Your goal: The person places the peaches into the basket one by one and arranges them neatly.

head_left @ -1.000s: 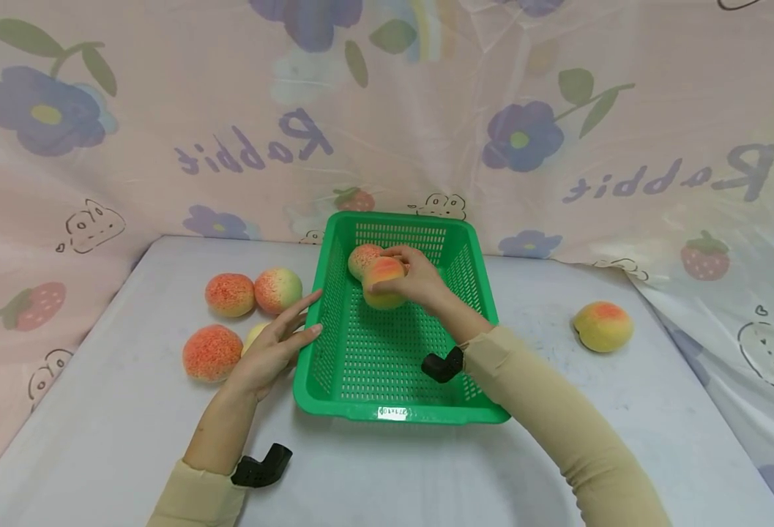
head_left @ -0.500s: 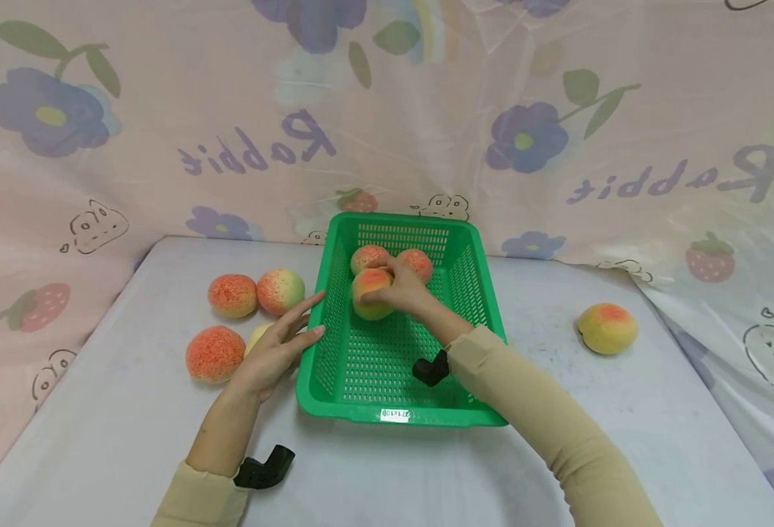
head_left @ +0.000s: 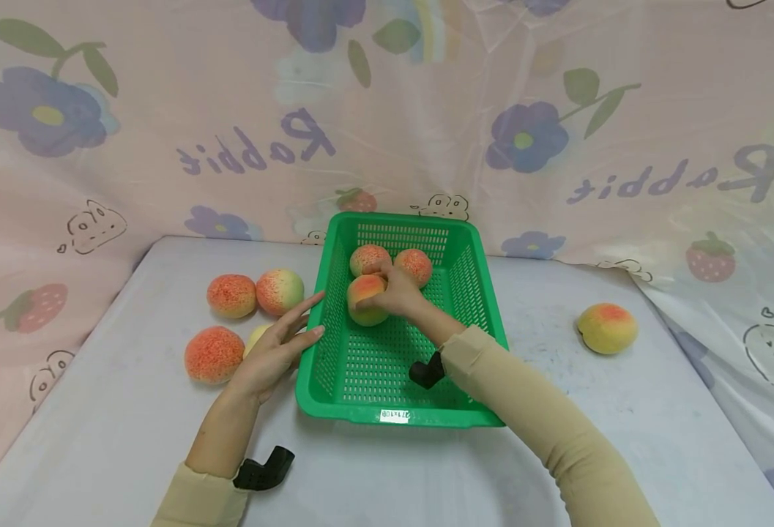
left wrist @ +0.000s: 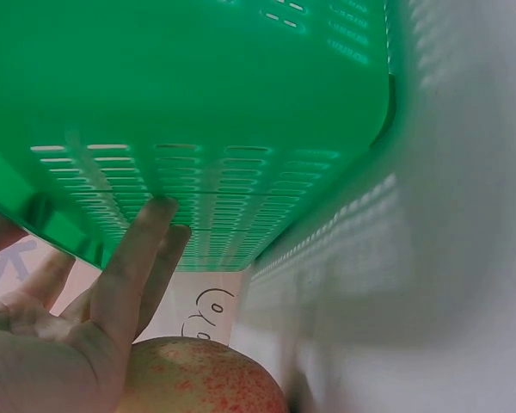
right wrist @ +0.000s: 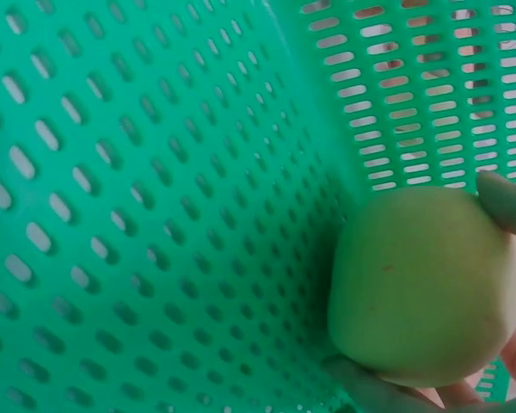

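Four round red-to-yellow peaches (head_left: 214,355) lie at left. The left hand (head_left: 271,359), fingers extended, rests against a green perforated plastic basket (head_left: 459,419). Inside, the right hand (head_left: 400,294) grips a yellow-red peach (head_left: 365,301); two speckled red peaches (head_left: 416,265) sit behind. Three are in, five out, counting the plump yellow peach (head_left: 607,329) far right.

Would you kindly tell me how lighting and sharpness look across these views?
Head: soft light, a faint shadow by the green basket; left wrist: white table blurred on the picture's right; right wrist: greenish shade over the held peach.
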{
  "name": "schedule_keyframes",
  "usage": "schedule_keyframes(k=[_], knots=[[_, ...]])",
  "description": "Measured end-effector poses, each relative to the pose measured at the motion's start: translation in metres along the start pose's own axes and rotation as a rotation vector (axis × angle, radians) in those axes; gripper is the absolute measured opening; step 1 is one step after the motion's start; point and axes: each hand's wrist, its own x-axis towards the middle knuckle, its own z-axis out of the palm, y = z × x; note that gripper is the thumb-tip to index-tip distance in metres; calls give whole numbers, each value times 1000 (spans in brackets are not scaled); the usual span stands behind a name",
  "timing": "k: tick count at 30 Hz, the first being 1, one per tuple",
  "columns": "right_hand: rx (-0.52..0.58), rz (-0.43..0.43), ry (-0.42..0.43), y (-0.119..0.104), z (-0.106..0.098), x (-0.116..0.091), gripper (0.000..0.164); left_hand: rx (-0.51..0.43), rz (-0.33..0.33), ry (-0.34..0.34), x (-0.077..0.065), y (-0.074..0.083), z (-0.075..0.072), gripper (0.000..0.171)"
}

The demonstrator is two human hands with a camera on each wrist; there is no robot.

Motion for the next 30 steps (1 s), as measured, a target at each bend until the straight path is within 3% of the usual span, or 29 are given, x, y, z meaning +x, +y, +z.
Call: schedule_keyframes(k=[6,14,30], knots=[[0,1,-24,2,1,0,64,1,0,5,0,0,0,58],[81,64,-25,-2,-6,-1,57,7,-2,14,0,1,1,58],[223,24,2,-16,-36,-16,58,20,1,11,0,0,1,59]])
